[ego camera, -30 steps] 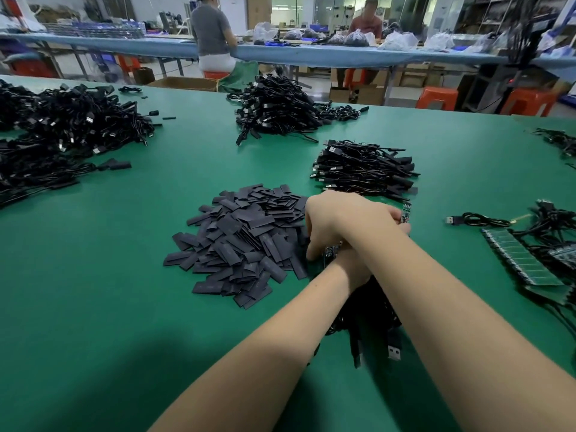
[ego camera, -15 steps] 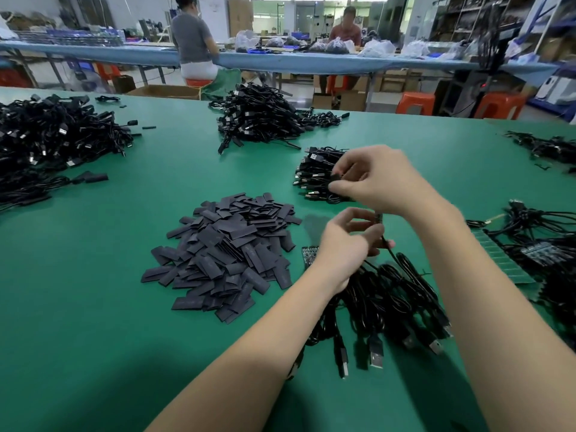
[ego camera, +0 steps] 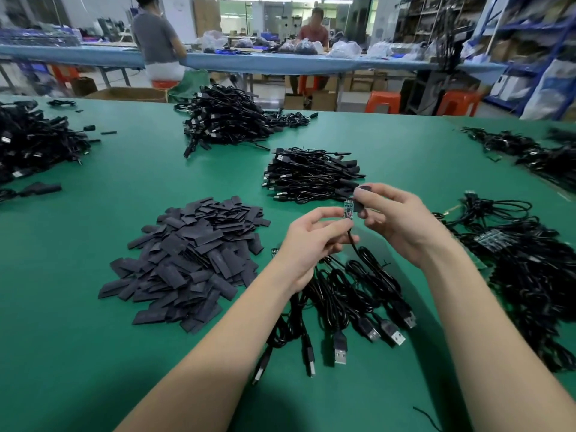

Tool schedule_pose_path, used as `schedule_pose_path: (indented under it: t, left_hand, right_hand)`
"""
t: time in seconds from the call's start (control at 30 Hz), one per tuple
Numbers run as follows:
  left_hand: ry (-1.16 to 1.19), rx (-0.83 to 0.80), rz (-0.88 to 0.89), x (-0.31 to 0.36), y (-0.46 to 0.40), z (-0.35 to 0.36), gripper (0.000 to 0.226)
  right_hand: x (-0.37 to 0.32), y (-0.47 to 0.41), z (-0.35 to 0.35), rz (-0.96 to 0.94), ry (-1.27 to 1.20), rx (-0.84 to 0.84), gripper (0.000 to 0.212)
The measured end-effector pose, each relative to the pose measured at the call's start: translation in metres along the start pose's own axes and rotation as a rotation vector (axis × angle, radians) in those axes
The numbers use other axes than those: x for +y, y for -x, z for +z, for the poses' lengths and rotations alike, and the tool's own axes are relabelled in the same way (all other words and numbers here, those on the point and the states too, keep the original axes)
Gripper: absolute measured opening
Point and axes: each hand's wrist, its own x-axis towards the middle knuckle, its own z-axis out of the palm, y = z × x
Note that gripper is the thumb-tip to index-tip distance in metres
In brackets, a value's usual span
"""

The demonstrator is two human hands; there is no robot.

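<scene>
The green table (ego camera: 93, 353) fills most of the view. On it lie 4 large heaps of black cables: 1 at the left edge (ego camera: 31, 145), 1 at the far side (ego camera: 227, 120), 1 in the middle just beyond the hands (ego camera: 311, 176), and a tangled 1 at the right (ego camera: 536, 291). Left of the hands sits a broad pile of flat black sleeves (ego camera: 187, 260), well apart from the left and far heaps. Directly under the hands lies a smaller bundle of USB cables (ego camera: 352, 300), its metal plugs fanned out toward the person.

Both hands are raised above that bundle, close together but not touching. The left hand (ego camera: 307, 244) has its thumb and forefinger pinched at the lower end of a small circuit board (ego camera: 348, 208), which stands roughly upright; the other fingers curl loosely below. A thin black cable (ego camera: 353, 244) drops from the board's lower end between the hands into the bundle. The right hand (ego camera: 402, 222) pinches a single black sleeve (ego camera: 359, 206) between thumb and forefinger, just beside the board's right edge. Whether sleeve and board actually touch is too small to tell
</scene>
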Motion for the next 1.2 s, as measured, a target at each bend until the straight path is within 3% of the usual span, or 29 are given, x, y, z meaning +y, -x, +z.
schedule_pose_path:
  t: [0.17,0.53,0.93,1.2]
  left_hand:
    - [0.05,-0.02,-0.004,0.0,0.0,-0.001,0.018]
    - [0.088,-0.085,-0.027,-0.003,-0.002,-0.005,0.016]
    - [0.047,-0.106,-0.036,0.0,0.002,-0.006,0.019]
    - [0.009,-0.159,-0.038,0.001,0.004,-0.004,0.021]
  right_hand:
    - [0.002,0.006,-0.004,0.004,-0.14,-0.057,0.018]
    - [0.002,0.01,0.003,-0.151,-0.231,0.038,0.008]
    - [-0.004,0.012,-0.001,-0.258,0.03,0.041,0.007]
    - [-0.01,0.014,-0.015,-0.188,0.089,-0.022,0.016]
